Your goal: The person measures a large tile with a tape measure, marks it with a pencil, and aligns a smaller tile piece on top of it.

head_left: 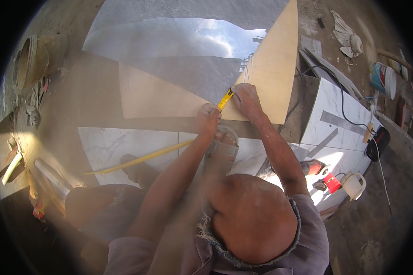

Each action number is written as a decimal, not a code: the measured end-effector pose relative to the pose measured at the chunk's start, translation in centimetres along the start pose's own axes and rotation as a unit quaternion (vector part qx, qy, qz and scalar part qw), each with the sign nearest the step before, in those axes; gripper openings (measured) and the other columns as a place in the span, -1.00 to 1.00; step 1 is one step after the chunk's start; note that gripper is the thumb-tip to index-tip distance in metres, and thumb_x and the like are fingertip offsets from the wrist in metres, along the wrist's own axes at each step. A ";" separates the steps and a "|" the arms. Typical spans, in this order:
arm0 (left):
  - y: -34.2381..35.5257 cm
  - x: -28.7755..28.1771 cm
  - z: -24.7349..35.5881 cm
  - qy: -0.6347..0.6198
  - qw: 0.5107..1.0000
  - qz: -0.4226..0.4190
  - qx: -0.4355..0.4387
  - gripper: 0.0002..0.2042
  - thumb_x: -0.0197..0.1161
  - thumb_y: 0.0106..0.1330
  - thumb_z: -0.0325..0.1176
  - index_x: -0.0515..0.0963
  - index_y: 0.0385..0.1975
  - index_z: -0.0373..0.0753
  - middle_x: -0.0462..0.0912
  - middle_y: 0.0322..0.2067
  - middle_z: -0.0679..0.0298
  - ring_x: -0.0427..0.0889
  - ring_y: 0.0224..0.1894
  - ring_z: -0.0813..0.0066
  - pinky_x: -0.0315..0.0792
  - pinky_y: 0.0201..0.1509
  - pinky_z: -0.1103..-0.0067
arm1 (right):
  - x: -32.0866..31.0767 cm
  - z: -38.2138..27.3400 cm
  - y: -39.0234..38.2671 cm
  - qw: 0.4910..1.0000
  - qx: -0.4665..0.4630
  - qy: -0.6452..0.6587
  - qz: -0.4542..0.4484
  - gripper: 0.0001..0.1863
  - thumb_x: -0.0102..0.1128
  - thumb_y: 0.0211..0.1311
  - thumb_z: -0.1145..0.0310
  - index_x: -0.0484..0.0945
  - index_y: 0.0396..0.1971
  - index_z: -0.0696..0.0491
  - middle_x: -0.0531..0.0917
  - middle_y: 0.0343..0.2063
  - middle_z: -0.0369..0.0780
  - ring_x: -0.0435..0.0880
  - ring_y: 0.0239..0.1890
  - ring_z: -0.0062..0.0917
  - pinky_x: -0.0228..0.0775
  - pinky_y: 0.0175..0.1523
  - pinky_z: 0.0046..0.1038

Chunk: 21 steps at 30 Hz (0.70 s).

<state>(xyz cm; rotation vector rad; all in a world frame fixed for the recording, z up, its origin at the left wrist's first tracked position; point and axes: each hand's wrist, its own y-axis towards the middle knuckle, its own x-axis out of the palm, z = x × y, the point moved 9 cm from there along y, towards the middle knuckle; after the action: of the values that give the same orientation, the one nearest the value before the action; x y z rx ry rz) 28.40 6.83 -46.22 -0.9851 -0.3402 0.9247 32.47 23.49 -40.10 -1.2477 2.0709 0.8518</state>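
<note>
My left hand [209, 120] pinches the yellow tape measure blade [225, 99] near the front edge of a large tan board [158, 98]. A long run of the same yellow blade trails from that hand to the left. Farther right, my right hand [247, 101] rests on the board with its fingers closed at the other end of the short stretch of tape. Beyond the hands lies a glossy grey sheet [174, 41] with bright reflections; its corner points toward the tape. Dark pencil-like lines show on the tan surface by my right hand.
White marbled tiles [128, 142] lie under my feet and to the right [337, 98]. On the right are a red and black power tool [311, 167], a white mug-like container [353, 185], a cable and a paint bucket [383, 79]. An old bucket [32, 62] lies tipped at far left.
</note>
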 end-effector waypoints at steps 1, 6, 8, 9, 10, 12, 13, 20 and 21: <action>0.2 -0.1 -0.4 0.000 1.000 0.001 0.000 -0.86 0.15 0.18 -0.43 0.57 -0.32 -0.30 0.64 -0.46 0.22 0.55 -0.51 0.58 0.46 -0.39 0.66 | 0.0 -0.2 0.1 1.000 -0.003 0.001 0.004 -0.74 0.26 -0.03 0.58 0.51 -0.27 0.10 0.56 -0.33 -0.19 0.52 -0.23 -0.30 0.29 -0.10 -0.29; 0.5 0.0 -0.5 -0.049 0.999 0.003 0.007 -0.87 0.09 0.17 -0.44 0.57 -0.38 -0.28 0.60 -0.58 0.31 0.50 -0.61 0.61 0.41 -0.48 0.63 | 0.3 -0.1 0.1 1.000 -0.004 0.008 0.001 -0.74 0.25 -0.03 0.59 0.51 -0.28 0.11 0.56 -0.33 -0.19 0.52 -0.24 -0.29 0.28 -0.12 -0.28; 0.6 0.0 -0.6 -0.033 0.999 0.007 0.014 -0.88 0.09 0.17 -0.44 0.57 -0.39 -0.28 0.60 -0.58 0.30 0.50 -0.62 0.61 0.41 -0.48 0.63 | 0.3 0.0 0.1 1.000 -0.004 0.010 0.004 -0.75 0.25 -0.03 0.60 0.51 -0.28 0.11 0.56 -0.34 -0.18 0.52 -0.24 -0.28 0.28 -0.13 -0.28; 0.6 0.0 -0.5 -0.018 1.000 0.009 0.019 -0.88 0.09 0.17 -0.44 0.57 -0.40 -0.28 0.59 -0.58 0.29 0.49 -0.62 0.61 0.41 -0.48 0.64 | 0.3 0.1 -0.1 1.000 0.000 0.007 0.000 -0.75 0.25 -0.03 0.59 0.50 -0.28 0.11 0.56 -0.33 -0.18 0.52 -0.24 -0.28 0.27 -0.13 -0.28; 0.6 -0.1 -0.5 -0.017 1.000 0.009 0.020 -0.88 0.09 0.17 -0.44 0.57 -0.40 -0.28 0.59 -0.58 0.29 0.49 -0.62 0.61 0.41 -0.48 0.64 | 0.3 0.2 -0.2 1.000 0.004 0.004 -0.004 -0.75 0.25 -0.03 0.59 0.50 -0.28 0.11 0.56 -0.33 -0.18 0.51 -0.24 -0.28 0.27 -0.13 -0.28; 0.7 0.3 -0.7 -0.012 1.000 -0.021 0.006 -0.89 0.16 0.21 -0.43 0.55 -0.32 -0.29 0.62 -0.49 0.26 0.53 -0.50 0.60 0.44 -0.41 0.67 | 0.5 0.2 0.0 1.000 -0.004 0.001 0.005 -0.75 0.25 -0.03 0.58 0.50 -0.28 0.11 0.55 -0.33 -0.17 0.51 -0.24 -0.28 0.26 -0.13 -0.28; 0.6 0.4 -0.8 -0.012 1.000 -0.024 0.005 -0.89 0.16 0.21 -0.43 0.55 -0.32 -0.29 0.62 -0.49 0.26 0.53 -0.50 0.60 0.44 -0.41 0.67 | 0.5 0.1 0.0 1.000 -0.012 -0.003 0.013 -0.75 0.25 -0.02 0.57 0.50 -0.28 0.11 0.55 -0.33 -0.17 0.51 -0.24 -0.28 0.26 -0.12 -0.28; 0.2 0.0 -0.7 -0.039 0.999 -0.014 -0.013 -0.87 0.15 0.21 -0.41 0.54 -0.33 -0.31 0.60 -0.51 0.28 0.51 -0.52 0.63 0.43 -0.40 0.66 | 0.7 0.1 -0.1 1.000 -0.009 -0.009 0.012 -0.74 0.25 -0.03 0.56 0.49 -0.27 0.11 0.54 -0.32 -0.17 0.50 -0.22 -0.28 0.25 -0.11 -0.27; 0.3 -0.1 -0.7 -0.029 0.999 -0.010 -0.010 -0.87 0.13 0.21 -0.40 0.54 -0.34 -0.29 0.59 -0.54 0.32 0.48 -0.55 0.65 0.41 -0.41 0.64 | 0.6 0.1 -0.1 1.000 -0.006 -0.005 0.007 -0.74 0.25 -0.04 0.57 0.49 -0.27 0.11 0.54 -0.32 -0.17 0.50 -0.22 -0.28 0.25 -0.11 -0.27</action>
<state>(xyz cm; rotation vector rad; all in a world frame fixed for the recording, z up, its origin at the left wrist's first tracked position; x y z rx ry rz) 28.61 6.48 -46.85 -0.9728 -0.4078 0.9354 32.32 23.19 -40.58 -1.2328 2.0724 0.8763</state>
